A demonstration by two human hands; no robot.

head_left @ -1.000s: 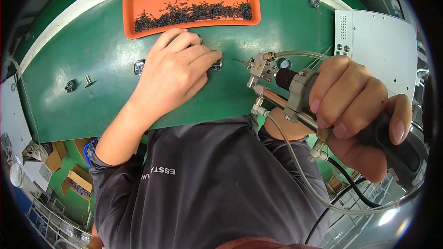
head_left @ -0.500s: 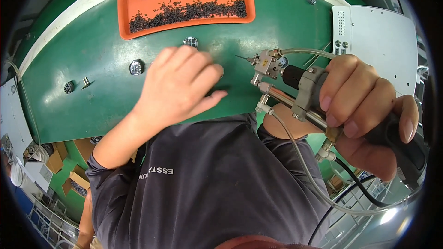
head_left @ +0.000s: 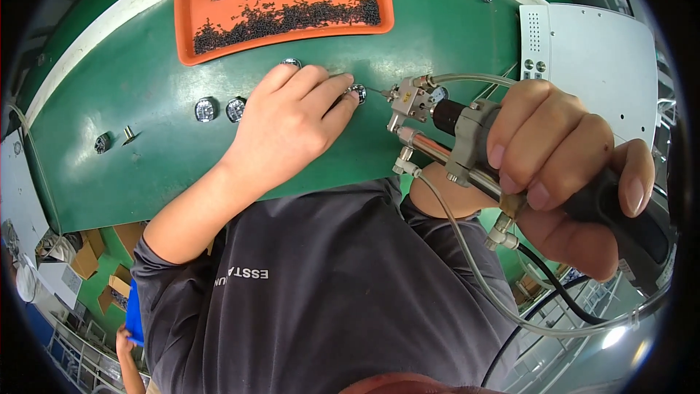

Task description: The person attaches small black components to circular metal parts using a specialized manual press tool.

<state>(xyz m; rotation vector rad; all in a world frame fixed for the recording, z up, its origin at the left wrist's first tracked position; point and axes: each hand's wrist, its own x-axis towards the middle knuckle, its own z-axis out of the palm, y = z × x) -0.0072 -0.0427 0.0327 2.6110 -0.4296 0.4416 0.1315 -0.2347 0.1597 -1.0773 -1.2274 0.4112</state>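
since half a second ago our left hand (head_left: 292, 120) has come back down onto the green table (head_left: 131, 168), fingertips now pinning a small round metal part (head_left: 356, 92), so it looks steadied for fastening. the palm lies flat, fingers stretched right. our right hand (head_left: 576, 182) is wrapped tight around the powered screwdriver (head_left: 452, 128), tip aimed just beside that part. two similar parts (head_left: 219, 109) sit left, below the orange tray (head_left: 284, 0).

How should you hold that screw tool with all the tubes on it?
Probably by its dark handle, as the right hand does: fingers wrapped around it from above, behind the metal body. The screw tool lies level, its thin tip pointing left; hoses hang beneath the front, so the rear handle is the free part.
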